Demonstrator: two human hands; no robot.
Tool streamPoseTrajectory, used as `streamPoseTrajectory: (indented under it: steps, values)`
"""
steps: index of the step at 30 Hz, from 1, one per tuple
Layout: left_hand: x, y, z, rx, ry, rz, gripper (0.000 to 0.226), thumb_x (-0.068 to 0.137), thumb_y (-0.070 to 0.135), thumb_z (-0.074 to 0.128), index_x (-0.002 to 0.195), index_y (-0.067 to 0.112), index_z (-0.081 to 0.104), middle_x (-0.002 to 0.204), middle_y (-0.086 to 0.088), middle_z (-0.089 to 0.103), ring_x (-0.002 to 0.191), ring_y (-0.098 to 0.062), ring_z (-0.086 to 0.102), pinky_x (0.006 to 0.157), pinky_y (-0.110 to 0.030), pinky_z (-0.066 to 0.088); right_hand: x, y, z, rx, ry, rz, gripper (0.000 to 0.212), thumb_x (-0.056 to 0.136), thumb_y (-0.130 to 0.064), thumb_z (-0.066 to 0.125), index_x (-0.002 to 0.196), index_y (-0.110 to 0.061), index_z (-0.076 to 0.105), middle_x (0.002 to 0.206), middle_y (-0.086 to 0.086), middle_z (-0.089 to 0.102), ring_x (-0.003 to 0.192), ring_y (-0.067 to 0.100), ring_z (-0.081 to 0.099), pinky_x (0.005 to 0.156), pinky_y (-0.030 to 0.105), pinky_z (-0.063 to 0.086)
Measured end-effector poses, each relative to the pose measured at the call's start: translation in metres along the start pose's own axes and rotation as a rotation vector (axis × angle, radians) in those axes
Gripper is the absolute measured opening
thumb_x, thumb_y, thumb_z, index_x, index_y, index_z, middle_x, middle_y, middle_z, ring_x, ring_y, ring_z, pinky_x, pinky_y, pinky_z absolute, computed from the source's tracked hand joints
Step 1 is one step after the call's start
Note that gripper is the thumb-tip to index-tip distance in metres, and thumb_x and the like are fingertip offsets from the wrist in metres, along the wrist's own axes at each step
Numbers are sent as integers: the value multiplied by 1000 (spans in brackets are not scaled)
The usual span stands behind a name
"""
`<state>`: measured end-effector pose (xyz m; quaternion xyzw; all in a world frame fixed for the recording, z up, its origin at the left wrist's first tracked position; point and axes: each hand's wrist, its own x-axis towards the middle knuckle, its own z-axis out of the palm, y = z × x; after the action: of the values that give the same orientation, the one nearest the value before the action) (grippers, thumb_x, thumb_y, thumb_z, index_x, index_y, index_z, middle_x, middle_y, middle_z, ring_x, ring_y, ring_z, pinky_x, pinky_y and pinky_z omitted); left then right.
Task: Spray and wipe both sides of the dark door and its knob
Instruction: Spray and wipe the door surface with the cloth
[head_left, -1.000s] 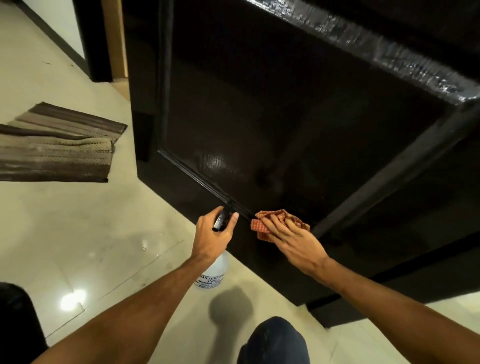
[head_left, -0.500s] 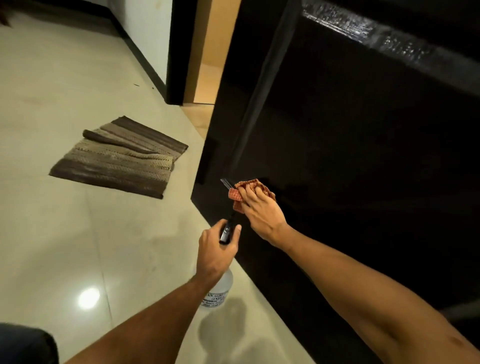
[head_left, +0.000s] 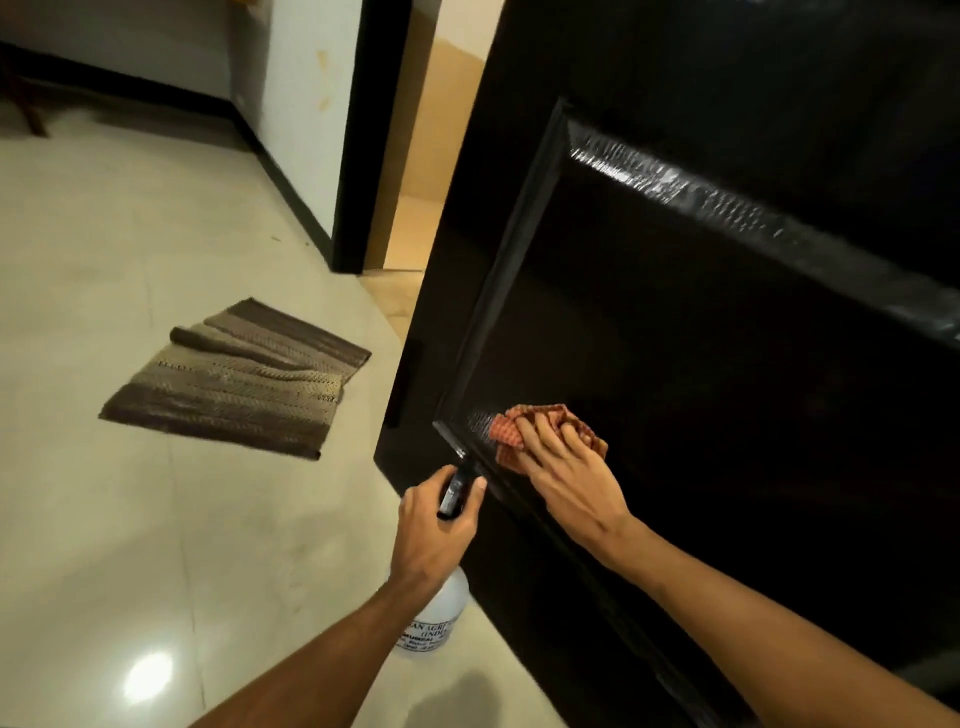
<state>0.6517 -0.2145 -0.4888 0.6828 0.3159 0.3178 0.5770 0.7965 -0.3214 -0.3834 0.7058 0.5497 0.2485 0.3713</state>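
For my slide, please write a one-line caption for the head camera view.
The right hand presses a checked cloth on the dark door panel while the left hand grips a spray bottle.

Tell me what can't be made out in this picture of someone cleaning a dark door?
- Knob: nowhere in the head view; the door runs off the top and right edges.
- Door's other side: hidden by the door itself.
- Bottle label: partly covered by the left forearm, print too small to read whole.
- Bottle's spray head: wrapped by the left hand.
- Cloth: partly under the right hand.
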Motion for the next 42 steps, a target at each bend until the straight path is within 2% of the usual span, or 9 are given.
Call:
streamPoseTrajectory:
  steps: [4,8,11,14,20,28,32,37,42]
  values:
    - [12,81,-5,-91,-5,78,49,87,70,67,115,30,73,105,-1,69,113,-24,62,100,-48,56,4,83,-63,9,131,250,75,82,-21,31,156,-18,39,170,15,18,155,35,20,119,48,4]
    - [40,168,-10,-132,-40,239,47,88,73,64,93,27,71,85,-7,71,79,-31,72,66,-56,63,11,159,-122,18,305,426,70,78,-17,36,146,-20,53,163,16,36,149,37,35,118,48,15]
    - [47,251,-19,-163,-104,381,26,99,40,70,92,15,68,83,-14,71,53,-14,66,43,-28,52,5,203,-158,54,351,460,62,87,-16,38,147,-17,51,162,19,35,147,39,37,118,49,26]
    - [39,309,-17,-154,-143,499,14,102,28,67,94,16,68,81,-13,72,43,-6,60,39,-18,44,-15,214,-168,5,276,425,59,88,-23,55,146,-14,51,160,21,36,141,36,43,116,45,32]
    - [19,336,0,-180,-221,530,13,102,27,68,93,19,70,81,-14,73,41,-9,60,39,-20,44,-74,216,-168,-18,238,444,60,81,-26,58,139,-8,52,148,20,44,124,35,48,111,46,36]
    - [-19,345,44,-167,-349,478,20,102,30,68,96,11,71,83,-15,73,39,-13,59,42,-24,48,-190,217,-140,-33,207,528,62,81,-24,65,139,-6,55,147,22,45,128,40,49,108,51,42]
    - [-38,348,61,-120,-385,478,27,102,33,68,79,17,67,79,-17,71,46,-11,62,48,-21,51,-229,214,-125,-42,241,585,59,82,-23,63,139,-9,57,146,21,46,130,39,46,108,49,37]
    - [-51,350,72,-99,-447,485,25,99,39,70,88,16,70,86,-11,76,50,-9,65,51,-26,56,-267,211,-110,-26,282,668,60,80,-21,61,139,-10,57,145,21,47,132,39,42,111,51,31]
    - [-71,350,82,-76,-501,500,27,101,34,68,85,13,68,84,-19,72,48,-4,65,45,-19,49,-294,205,-104,6,253,748,57,86,-21,61,142,-12,54,148,20,45,134,39,41,113,53,31]
